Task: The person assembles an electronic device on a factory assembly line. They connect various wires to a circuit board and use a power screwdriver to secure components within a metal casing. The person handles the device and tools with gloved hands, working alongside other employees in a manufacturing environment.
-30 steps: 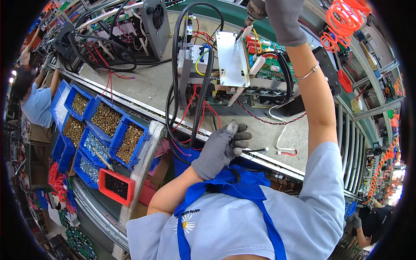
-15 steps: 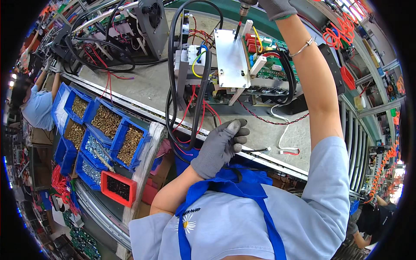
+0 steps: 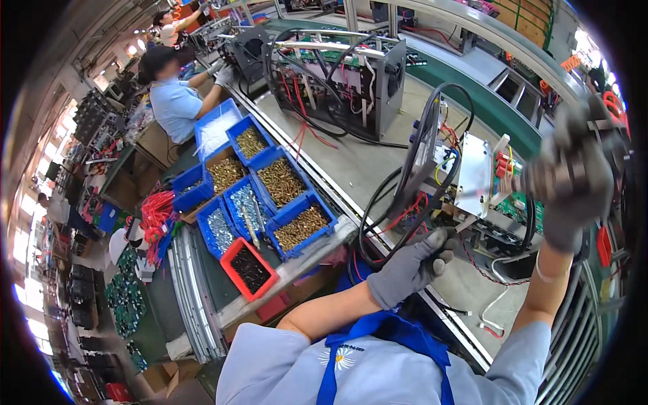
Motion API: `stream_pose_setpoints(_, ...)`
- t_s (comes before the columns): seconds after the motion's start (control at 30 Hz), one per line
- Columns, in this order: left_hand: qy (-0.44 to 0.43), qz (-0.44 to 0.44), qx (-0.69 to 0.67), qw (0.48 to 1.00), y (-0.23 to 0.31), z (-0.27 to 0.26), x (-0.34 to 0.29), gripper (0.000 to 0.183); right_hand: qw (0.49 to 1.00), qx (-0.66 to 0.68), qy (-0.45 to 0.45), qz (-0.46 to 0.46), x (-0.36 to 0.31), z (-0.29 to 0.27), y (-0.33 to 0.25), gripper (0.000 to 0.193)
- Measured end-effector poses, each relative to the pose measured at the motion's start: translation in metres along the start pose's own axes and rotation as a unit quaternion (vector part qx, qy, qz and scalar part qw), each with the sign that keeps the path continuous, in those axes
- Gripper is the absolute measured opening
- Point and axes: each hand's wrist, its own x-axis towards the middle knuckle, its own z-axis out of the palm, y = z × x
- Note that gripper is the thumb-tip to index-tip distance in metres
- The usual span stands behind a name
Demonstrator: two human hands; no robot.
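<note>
My right hand [image 3: 574,196], in a grey glove and smeared by motion, grips a power screwdriver [image 3: 526,182], also blurred. Its bit points left, across the lower part of a flat silver metal plate [image 3: 476,165]. That plate sits on an open electronic unit with a green circuit board [image 3: 518,209], red parts and thick black cables [image 3: 412,179]. My left hand [image 3: 408,270], gloved in grey too, hovers at the bench's near edge below the unit. Its fingers are curled in; whatever they may hold is hidden.
Left of me stand blue bins [image 3: 280,183] of brass-coloured and silver screws, and a red bin [image 3: 248,270] of dark ones. Another cabled unit [image 3: 337,81] is farther along the bench [image 3: 432,101]. Beyond it a co-worker [image 3: 177,101] works. Metal rollers [image 3: 580,331] lie at right.
The view has swung left, so the bins and units appear farther right. My right hand has come down and back from above the plate with the screwdriver. My left hand stays curled near the bench edge.
</note>
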Motion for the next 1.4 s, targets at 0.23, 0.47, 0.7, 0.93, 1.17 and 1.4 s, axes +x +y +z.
stream_pose_setpoints(0.23,-0.085,-0.017,-0.103,0.991,0.0,0.001,-0.003,0.031,0.976,0.066,-0.146,-0.147,-0.05,-0.002,0.001,0.061)
stream_pose_setpoints(0.47,-0.063,-0.013,-0.063,0.996,-0.001,0.016,-0.009,0.029,0.981,-0.008,-0.091,-0.169,-0.057,0.005,-0.012,0.062)
stream_pose_setpoints(0.7,-0.116,-0.052,-0.042,0.991,-0.002,0.008,-0.006,0.035,0.982,-0.004,-0.108,-0.157,-0.059,0.009,-0.015,0.064)
stream_pose_setpoints(0.93,-0.056,-0.016,0.019,0.998,-0.015,0.013,0.004,0.042,0.996,-0.015,0.009,-0.089,-0.027,-0.006,-0.011,0.058)
stream_pose_setpoints(1.17,-0.031,-0.043,0.072,0.996,-0.029,-0.038,-0.014,0.038,0.979,-0.121,0.126,-0.104,0.058,-0.06,0.054,0.012)
stream_pose_setpoints(1.4,-0.081,-0.151,0.053,0.984,-0.026,-0.094,-0.019,0.04,0.945,-0.233,0.14,-0.182,0.091,-0.021,0.1,0.025)
